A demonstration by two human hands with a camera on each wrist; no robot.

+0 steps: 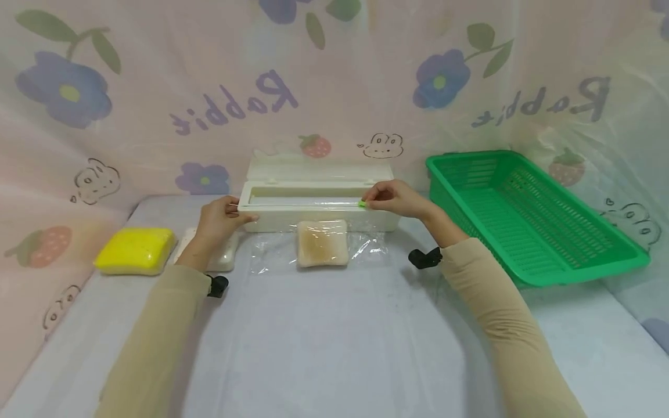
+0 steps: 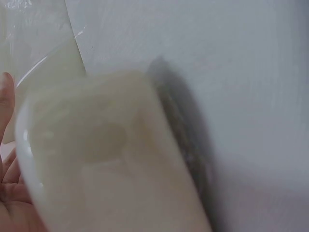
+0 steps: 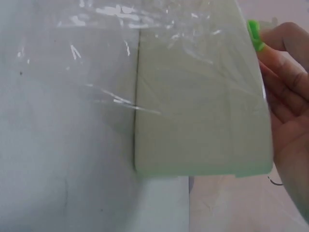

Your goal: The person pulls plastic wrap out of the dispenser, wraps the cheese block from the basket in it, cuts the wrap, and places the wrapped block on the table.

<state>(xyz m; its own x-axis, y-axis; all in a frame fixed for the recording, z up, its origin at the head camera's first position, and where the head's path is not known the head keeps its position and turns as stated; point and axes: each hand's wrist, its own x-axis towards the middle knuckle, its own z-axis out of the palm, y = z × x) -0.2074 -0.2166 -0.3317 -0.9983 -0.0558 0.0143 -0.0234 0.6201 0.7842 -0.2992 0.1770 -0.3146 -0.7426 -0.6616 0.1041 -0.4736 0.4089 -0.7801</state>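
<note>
A white cling film dispenser point(image 1: 324, 219) stands with its lid raised at the back of the table. My left hand point(image 1: 215, 226) grips its left end, thumb on the front face. With thumb and fingertips, my right hand point(image 1: 399, 200) pinches the green slide cutter point(image 1: 362, 204) on the front edge, toward the right end; the right wrist view shows this slide cutter point(image 3: 254, 35) too. Clear cling film point(image 1: 272, 252) hangs from the dispenser over the front and spreads across a slice of toast point(image 1: 322, 244) lying before it.
A yellow wrapped block point(image 1: 136, 251) lies at the left. Beside it a white wrapped block point(image 1: 226, 255) is partly hidden by my left hand; a pale block point(image 2: 111, 159) fills much of the left wrist view. On the right stands a green plastic basket point(image 1: 528, 276). A printed curtain point(image 1: 334, 75) hangs behind.
</note>
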